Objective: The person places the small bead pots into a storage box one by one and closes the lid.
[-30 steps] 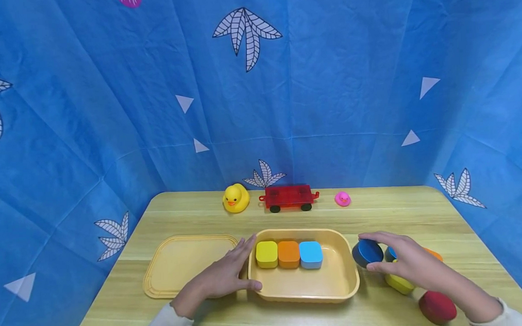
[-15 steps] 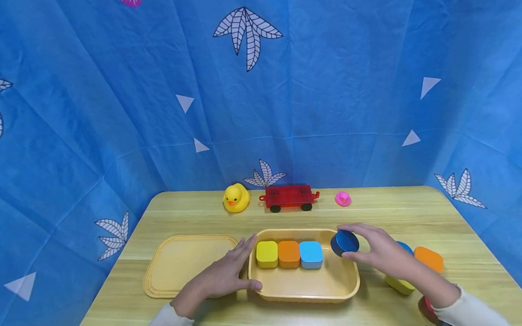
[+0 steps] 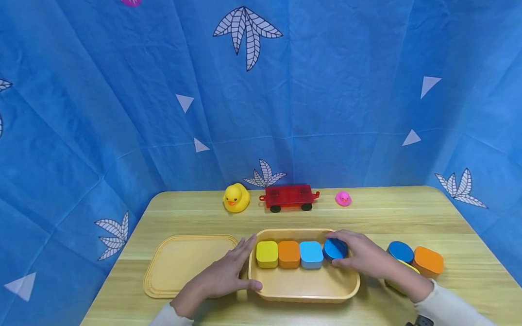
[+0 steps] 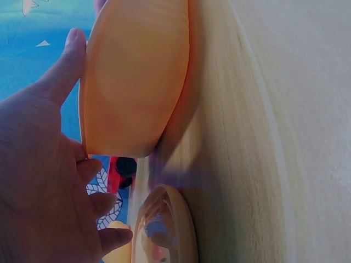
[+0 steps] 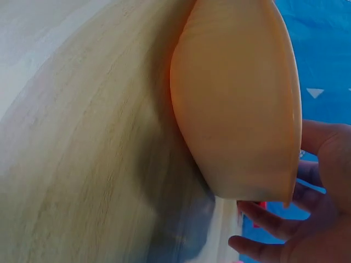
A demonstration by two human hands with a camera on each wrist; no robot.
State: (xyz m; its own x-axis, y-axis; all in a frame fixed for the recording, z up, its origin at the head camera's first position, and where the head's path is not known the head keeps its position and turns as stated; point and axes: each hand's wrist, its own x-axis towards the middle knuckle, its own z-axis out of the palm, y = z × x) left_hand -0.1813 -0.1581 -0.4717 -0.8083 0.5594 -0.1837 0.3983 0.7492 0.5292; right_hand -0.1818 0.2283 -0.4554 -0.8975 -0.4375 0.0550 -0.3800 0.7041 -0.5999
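Observation:
A beige plastic box [image 3: 306, 287] stands on the table. In its back row sit a yellow block [image 3: 267, 254], an orange block [image 3: 289, 254] and a light blue block [image 3: 311, 254], all with rounded corners. My right hand [image 3: 365, 255] reaches over the box's right end, thumb and fingers about a dark blue round block [image 3: 335, 249] beside the light blue one. At the left end, my left hand [image 3: 224, 271] rests against the rim, thumb and fingers spread. The left wrist view shows its thumb [image 4: 71, 63] along the rim; the box wall hides the blocks in both wrist views.
Left of the box lies a flat beige lid [image 3: 188, 266]. To the right are a blue round block [image 3: 400, 251], an orange block [image 3: 429, 261] and a partly covered yellow block [image 3: 397, 288]. A yellow duck [image 3: 236, 198], red wagon [image 3: 288, 197] and pink duck [image 3: 343, 199] line the back.
My right hand has carried the dark blue round block leftward from outside the box, over its right rim and down beside the light blue block. My left hand has stayed put.

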